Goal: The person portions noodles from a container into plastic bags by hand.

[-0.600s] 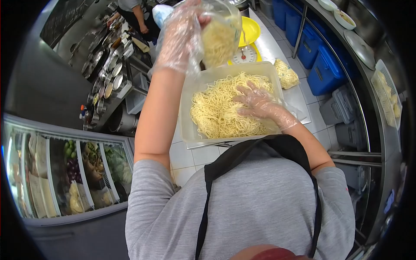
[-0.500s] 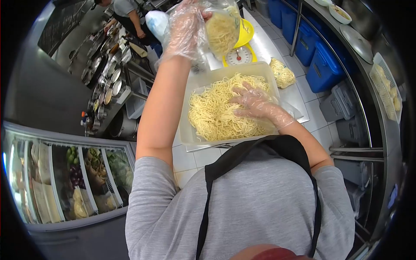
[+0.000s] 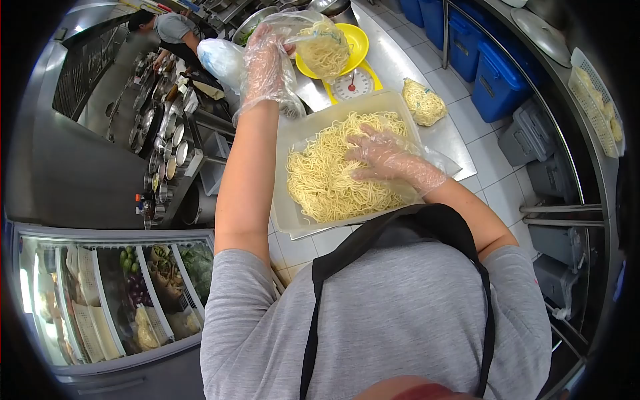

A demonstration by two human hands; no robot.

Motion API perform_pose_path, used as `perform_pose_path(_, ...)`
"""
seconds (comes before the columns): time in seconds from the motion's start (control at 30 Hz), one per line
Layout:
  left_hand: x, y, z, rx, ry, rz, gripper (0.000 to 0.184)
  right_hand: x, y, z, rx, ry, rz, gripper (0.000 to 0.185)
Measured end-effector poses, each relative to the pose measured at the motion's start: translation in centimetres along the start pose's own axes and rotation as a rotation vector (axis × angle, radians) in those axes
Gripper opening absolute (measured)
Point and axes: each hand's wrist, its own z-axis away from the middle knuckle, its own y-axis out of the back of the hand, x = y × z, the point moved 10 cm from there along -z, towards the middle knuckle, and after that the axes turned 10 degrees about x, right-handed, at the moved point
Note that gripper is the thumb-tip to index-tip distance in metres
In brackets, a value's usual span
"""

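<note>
My left hand (image 3: 265, 63), in a clear plastic glove, is closed on the mouth of a clear bag of noodles (image 3: 325, 53). The bag is at the yellow pan (image 3: 361, 45) of a dial scale (image 3: 352, 87); whether it rests on the pan I cannot tell. My right hand (image 3: 381, 159), also gloved, lies with fingers spread on the loose noodles (image 3: 320, 175) in a translucent tub (image 3: 283, 207). A second bag of noodles (image 3: 424, 103) sits on the metal table just right of the tub.
A white-blue plastic bag (image 3: 220, 61) and a metal bowl (image 3: 248, 28) are beyond my left hand. A co-worker (image 3: 177, 37) stands at the far left by pots. Blue bins (image 3: 497, 79) line the right; a glass-topped fridge (image 3: 120, 300) is at lower left.
The held bag of noodles has come down from in front of the scale to its yellow pan, with my left hand still on it. My right hand stays on the noodles. The view has shifted.
</note>
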Motion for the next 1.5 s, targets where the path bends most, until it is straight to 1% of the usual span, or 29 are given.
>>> perform_pose_path(0.07, 0.2, 0.2, 0.3, 0.023, 0.000, -0.068, 0.035, -0.2, 0.3, 0.0, -0.013, 0.005, 0.059, 0.050)
perform_pose_path(0.2, -0.3, 0.0, 0.8, -0.020, -0.024, -0.157, 0.036, -0.6, 0.8, 0.1, -0.019, 0.006, 0.021, 0.049)
perform_pose_path(0.27, -0.4, -1.4, 1.1, -0.199, -0.075, -0.196, 0.039, -0.8, 1.2, 0.2, 0.008, 0.019, 0.061, 0.048)
perform_pose_path(0.4, 0.5, -3.1, 2.7, -0.290, -0.091, -0.269, 0.041, -0.6, 1.3, 0.5, 0.069, -0.021, 0.044, 0.043)
perform_pose_path(0.5, 0.6, -3.7, 3.4, -0.312, -0.064, -0.345, 0.043, -0.8, 1.3, 0.6, 0.023, -0.027, 0.049, 0.040)
perform_pose_path(0.57, 1.1, -3.9, 3.7, -0.283, -0.098, -0.362, 0.045, -0.9, 1.6, 0.9, 0.135, 0.004, 0.017, 0.040)
perform_pose_path(0.7, 1.1, -4.0, 3.9, -0.270, -0.060, -0.407, 0.046, -1.8, 2.2, 0.9, 0.129, 0.025, 0.071, 0.040)
perform_pose_path(0.77, 0.8, -3.8, 3.9, -0.290, -0.038, -0.426, 0.047, -4.2, 5.0, 0.7, 0.313, 0.131, 0.152, 0.033)
perform_pose_path(0.8, 0.6, -3.7, 3.8, -0.293, -0.039, -0.426, 0.047, -4.4, 4.4, -0.5, 0.315, 0.129, 0.153, 0.033)
perform_pose_path(0.87, 0.5, -3.1, 3.3, -0.242, -0.065, -0.410, 0.044, -5.1, -0.2, -3.8, 0.108, 0.212, 0.051, 0.029)
perform_pose_path(0.9, 0.5, -3.1, 3.3, -0.244, -0.068, -0.411, 0.044, -5.2, -1.5, -5.0, 0.111, 0.212, 0.052, 0.029)
perform_pose_path(0.97, 0.6, -3.3, 3.3, -0.269, -0.067, -0.386, 0.045, -6.0, -3.4, -6.6, 0.140, 0.306, 0.269, 0.020)
perform_pose_path(1.0, 0.7, -3.3, 3.4, -0.263, -0.073, -0.384, 0.045, -5.8, -3.2, -7.0, 0.141, 0.313, 0.274, 0.020)
perform_pose_path(1.07, 1.1, -2.9, 3.4, -0.229, -0.109, -0.419, 0.046, -4.6, -4.3, -7.7, 0.000, 0.265, 0.318, 0.015)
perform_pose_path(1.1, 1.5, -2.8, 3.6, -0.214, -0.117, -0.416, 0.046, -4.5, -4.8, -7.9, -0.002, 0.280, 0.324, 0.015)
perform_pose_path(1.17, 2.0, -2.8, 4.4, -0.245, -0.133, -0.455, 0.048, -4.5, -5.1, -7.9, 0.115, 0.312, 0.492, 0.014)
perform_pose_path(1.2, 2.0, -3.0, 4.7, -0.274, -0.121, -0.391, 0.047, -4.4, -5.3, -7.9, 0.107, 0.328, 0.495, 0.014)
perform_pose_path(1.23, 1.8, -2.9, 4.3, -0.258, -0.128, -0.383, 0.047, -3.4, -5.1, -8.3, 0.065, 0.264, 0.332, 0.015)
perform_pose_path(1.27, 1.3, -3.2, 4.1, -0.298, -0.134, -0.420, 0.047, -2.7, -5.2, -8.7, 0.023, 0.197, 0.169, 0.015)
perform_pose_path(1.3, 0.9, -3.6, 4.0, -0.339, -0.140, -0.458, 0.047, -3.3, -4.6, -8.8, 0.018, 0.211, 0.178, 0.015)
perform_pose_path(1.33, 1.6, -4.2, 5.0, -0.346, -0.145, -0.557, 0.047, -3.8, -2.3, -8.6, 0.096, 0.141, 0.075, 0.015)
perform_pose_path(1.37, 1.9, -4.2, 5.2, -0.335, -0.148, -0.553, 0.047, -4.0, 0.1, -8.5, 0.172, 0.070, -0.027, 0.015)
perform_pose_path(1.4, 2.1, -4.1, 5.2, -0.316, -0.188, -0.612, 0.047, -4.8, 2.1, -8.2, 0.164, 0.078, -0.021, 0.015)
perform_pose_path(1.43, 2.4, -4.0, 5.3, -0.300, -0.226, -0.672, 0.048, -5.4, 4.7, -7.9, 0.159, 0.044, -0.101, 0.014)
perform_pose_path(1.47, 2.1, -3.5, 5.1, -0.310, -0.116, -0.666, 0.043, -5.7, 6.8, -7.7, 0.155, 0.008, -0.180, 0.014)
perform_pose_path(1.5, 1.6, -2.9, 4.4, -0.305, -0.116, -0.656, 0.043, -6.8, 9.3, -7.4, 0.236, 0.151, -0.164, 0.012)
